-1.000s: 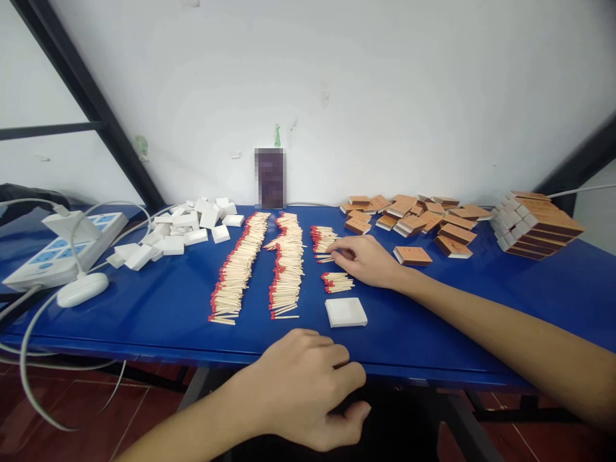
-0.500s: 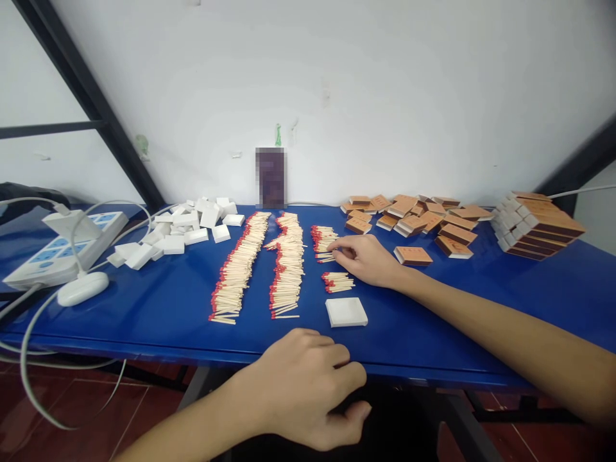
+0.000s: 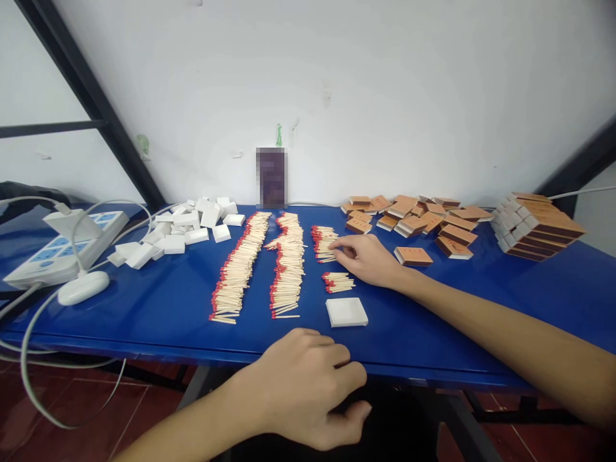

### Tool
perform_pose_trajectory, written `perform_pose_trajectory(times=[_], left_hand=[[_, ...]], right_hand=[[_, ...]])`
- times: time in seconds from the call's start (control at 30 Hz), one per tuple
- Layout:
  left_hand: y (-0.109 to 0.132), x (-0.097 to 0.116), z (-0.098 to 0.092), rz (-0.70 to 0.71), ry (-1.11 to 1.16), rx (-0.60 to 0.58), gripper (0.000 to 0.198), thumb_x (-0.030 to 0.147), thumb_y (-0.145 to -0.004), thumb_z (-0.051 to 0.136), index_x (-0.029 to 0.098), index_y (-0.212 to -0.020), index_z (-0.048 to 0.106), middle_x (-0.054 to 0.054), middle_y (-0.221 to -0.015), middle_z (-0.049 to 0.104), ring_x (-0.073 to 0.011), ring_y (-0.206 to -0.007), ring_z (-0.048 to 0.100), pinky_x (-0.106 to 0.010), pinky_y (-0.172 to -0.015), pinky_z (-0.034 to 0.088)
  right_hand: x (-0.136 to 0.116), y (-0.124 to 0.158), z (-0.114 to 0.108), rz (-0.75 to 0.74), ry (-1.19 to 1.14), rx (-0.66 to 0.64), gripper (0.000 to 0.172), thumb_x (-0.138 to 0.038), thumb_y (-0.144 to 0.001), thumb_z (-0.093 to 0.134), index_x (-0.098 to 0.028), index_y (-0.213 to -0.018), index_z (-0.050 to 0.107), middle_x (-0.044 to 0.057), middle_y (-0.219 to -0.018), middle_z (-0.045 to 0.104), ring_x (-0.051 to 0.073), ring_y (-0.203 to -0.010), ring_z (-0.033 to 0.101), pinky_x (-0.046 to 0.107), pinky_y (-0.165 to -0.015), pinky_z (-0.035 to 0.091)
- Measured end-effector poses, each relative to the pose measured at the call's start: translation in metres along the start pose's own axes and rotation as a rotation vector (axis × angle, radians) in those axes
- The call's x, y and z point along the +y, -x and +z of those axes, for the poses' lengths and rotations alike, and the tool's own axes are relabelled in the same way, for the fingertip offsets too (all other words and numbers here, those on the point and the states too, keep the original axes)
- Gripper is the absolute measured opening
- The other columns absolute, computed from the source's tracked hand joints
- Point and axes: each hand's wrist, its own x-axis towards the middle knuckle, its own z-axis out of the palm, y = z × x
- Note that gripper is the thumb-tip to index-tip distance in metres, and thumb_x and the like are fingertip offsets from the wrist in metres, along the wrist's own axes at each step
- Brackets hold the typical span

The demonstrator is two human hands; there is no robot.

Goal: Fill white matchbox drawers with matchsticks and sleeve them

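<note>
My right hand (image 3: 368, 258) reaches over the blue table, its index finger and thumb closed at the stick ends of a short row of red-headed matches (image 3: 323, 239). How many matches lie between the fingertips is hidden. Just nearer to me is a small bundle of matches (image 3: 339, 282). Below that bundle lies a white inner matchbox tray (image 3: 346, 312); its inside does not show. My left hand (image 3: 312, 388) hovers at the table's front edge, fingers loosely curled, thumb apart, nothing visible in it. Left of the short row run two long rows of matches (image 3: 235, 269).
White trays (image 3: 197, 221) are heaped at the back left, beside a power strip (image 3: 67, 247) with cables. Orange matchbox sleeves (image 3: 414, 215) are scattered at the back right; one sleeve (image 3: 412, 256) lies nearer. A stack of matchboxes (image 3: 539, 224) stands at far right, near a dark frame post.
Almost nothing differs. My right hand's fingertips have shifted very slightly to the right at the short row; my left hand stays in place.
</note>
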Motion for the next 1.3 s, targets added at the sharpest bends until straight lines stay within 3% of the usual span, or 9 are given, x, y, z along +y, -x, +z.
perform_pose_trajectory(times=[0.3,1.13,1.3], left_hand=[[-0.0004,0.0004,0.0,0.003,0.011,-0.024,0.023,0.036,-0.085,0.058,0.021,-0.069,0.05,0.004,-0.059,0.048,-0.0127,-0.051,0.044,-0.028,-0.052,0.033],[-0.0002,0.001,0.0,0.008,0.006,-0.024,0.022,0.035,-0.084,0.06,0.02,-0.07,0.051,0.004,-0.06,0.05,-0.0128,-0.051,0.046,-0.028,-0.053,0.035],[-0.0002,0.0004,0.0004,0.011,-0.006,-0.027,0.023,0.036,-0.085,0.058,0.02,-0.07,0.051,0.004,-0.059,0.049,-0.0128,-0.051,0.047,-0.029,-0.053,0.037]], right_hand=[[0.0007,0.0016,-0.0003,-0.104,-0.018,-0.02,0.026,-0.024,-0.087,0.051,-0.018,-0.092,0.076,0.001,-0.065,0.064,0.013,-0.057,0.051,0.025,-0.057,0.033],[-0.0019,0.001,-0.0005,-0.018,0.044,-0.036,0.034,-0.029,-0.089,0.049,-0.017,-0.107,0.075,0.0,-0.06,0.061,0.014,-0.056,0.049,0.026,-0.058,0.032],[0.0003,0.0017,0.0005,-0.064,0.007,-0.025,0.031,-0.029,-0.09,0.05,-0.019,-0.104,0.075,0.0,-0.062,0.061,0.013,-0.056,0.049,0.026,-0.057,0.031]])
